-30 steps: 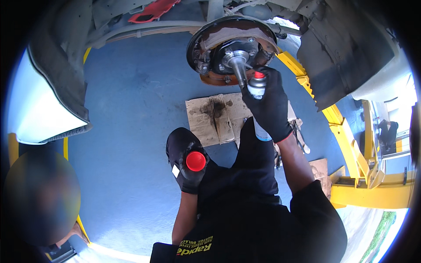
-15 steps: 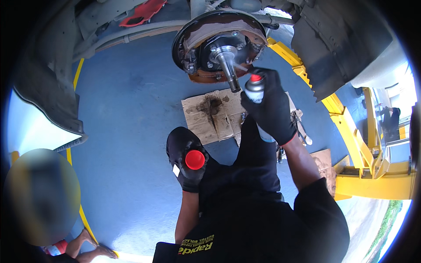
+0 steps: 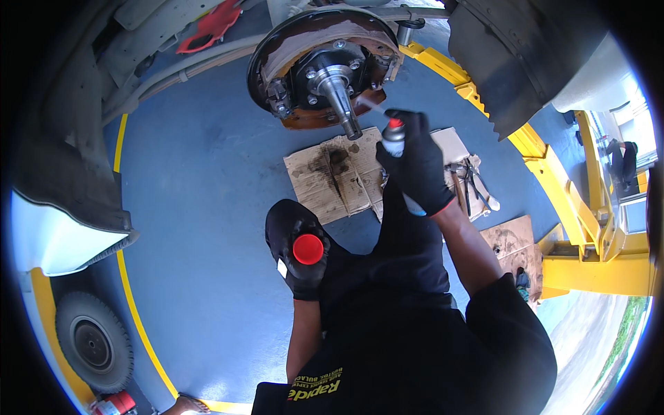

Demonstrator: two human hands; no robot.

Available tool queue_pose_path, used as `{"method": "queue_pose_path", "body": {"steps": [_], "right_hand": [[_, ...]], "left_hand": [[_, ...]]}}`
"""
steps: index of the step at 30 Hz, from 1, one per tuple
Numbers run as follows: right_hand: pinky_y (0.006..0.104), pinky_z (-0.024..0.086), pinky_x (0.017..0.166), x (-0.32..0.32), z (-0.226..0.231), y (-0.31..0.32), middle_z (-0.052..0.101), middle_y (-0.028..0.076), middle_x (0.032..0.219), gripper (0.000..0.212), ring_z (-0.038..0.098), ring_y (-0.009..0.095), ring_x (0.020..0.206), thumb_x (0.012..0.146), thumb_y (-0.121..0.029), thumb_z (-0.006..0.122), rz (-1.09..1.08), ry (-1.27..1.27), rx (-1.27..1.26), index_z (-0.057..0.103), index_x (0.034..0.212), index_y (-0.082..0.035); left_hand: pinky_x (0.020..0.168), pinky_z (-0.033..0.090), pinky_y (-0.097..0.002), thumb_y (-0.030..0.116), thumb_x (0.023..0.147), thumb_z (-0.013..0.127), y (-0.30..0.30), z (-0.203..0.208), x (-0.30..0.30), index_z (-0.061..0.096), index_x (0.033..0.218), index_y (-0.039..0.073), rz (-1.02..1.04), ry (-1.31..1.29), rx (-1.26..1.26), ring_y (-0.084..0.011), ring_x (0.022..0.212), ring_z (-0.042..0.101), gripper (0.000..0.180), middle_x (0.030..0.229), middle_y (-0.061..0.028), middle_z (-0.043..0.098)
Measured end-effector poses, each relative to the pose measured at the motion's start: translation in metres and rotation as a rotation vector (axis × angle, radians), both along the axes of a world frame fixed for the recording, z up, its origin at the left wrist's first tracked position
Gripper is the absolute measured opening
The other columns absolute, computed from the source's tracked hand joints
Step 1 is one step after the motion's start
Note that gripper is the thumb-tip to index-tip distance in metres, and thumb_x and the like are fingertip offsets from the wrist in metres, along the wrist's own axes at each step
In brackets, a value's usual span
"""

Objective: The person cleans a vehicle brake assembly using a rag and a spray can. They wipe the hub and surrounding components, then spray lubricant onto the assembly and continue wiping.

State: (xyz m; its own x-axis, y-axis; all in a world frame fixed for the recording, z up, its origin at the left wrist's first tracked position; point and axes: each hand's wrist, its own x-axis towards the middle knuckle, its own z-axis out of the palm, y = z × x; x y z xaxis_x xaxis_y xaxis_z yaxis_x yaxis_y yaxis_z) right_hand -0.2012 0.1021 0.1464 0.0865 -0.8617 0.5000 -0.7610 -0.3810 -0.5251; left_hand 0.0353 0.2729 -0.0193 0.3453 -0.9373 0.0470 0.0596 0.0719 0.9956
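Observation:
My right hand (image 3: 419, 162), in a black glove, is closed round a spray can (image 3: 393, 140) with a red nozzle. A whitish spray streak runs from the nozzle toward the drum brake assembly (image 3: 282, 69), whose bare metal spindle (image 3: 339, 104) points down toward me. Curved brake shoes and several studs show around the spindle. My left hand (image 3: 303, 275), also gloved in black, rests by my left knee with its fingers round a red cap (image 3: 308, 249), the open side facing up.
Stained cardboard (image 3: 321, 180) lies on the blue floor below the brake, with pliers and other hand tools (image 3: 472, 181) at its right. A yellow lift arm (image 3: 508, 138) curves along the right. A wheel (image 3: 93, 342) is at the lower left; vehicle body panels hang overhead.
My view has shifted slightly, so the brake assembly appears further left and higher. Spray still comes from the can. At lower left, a person has moved mostly out of view, uncovering the wheel.

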Motion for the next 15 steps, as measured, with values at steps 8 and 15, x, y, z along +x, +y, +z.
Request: {"method": "queue_pose_path", "body": {"steps": [8,15], "right_hand": [[0.0475,0.061,0.081,-0.004,0.032,-0.012,0.062,0.016,0.125,0.06,0.073,0.04,0.104,0.084,-0.016,0.087,-0.106,-0.016,-0.167,0.058,0.137,-0.01],[0.0468,0.061,0.081,-0.011,0.028,-0.012,0.063,0.015,0.124,0.057,0.073,0.038,0.101,0.084,-0.016,0.087,-0.117,-0.058,-0.19,0.06,0.134,-0.01]], "left_hand": [[0.096,0.062,-0.0378,0.002,0.09,0.082,0.0,0.0,-0.005,0.055,0.15,0.003,-0.001,1.066,0.09,-0.0239,0.114,0.073,0.065,0.131,-0.014,0.073],[0.097,0.061,-0.0456,0.004,0.096,0.076,-0.007,-0.006,-0.003,0.056,0.149,0.005,-0.047,-0.21,0.005,-0.0285,0.124,0.069,0.056,0.144,-0.0162,0.064]]}}
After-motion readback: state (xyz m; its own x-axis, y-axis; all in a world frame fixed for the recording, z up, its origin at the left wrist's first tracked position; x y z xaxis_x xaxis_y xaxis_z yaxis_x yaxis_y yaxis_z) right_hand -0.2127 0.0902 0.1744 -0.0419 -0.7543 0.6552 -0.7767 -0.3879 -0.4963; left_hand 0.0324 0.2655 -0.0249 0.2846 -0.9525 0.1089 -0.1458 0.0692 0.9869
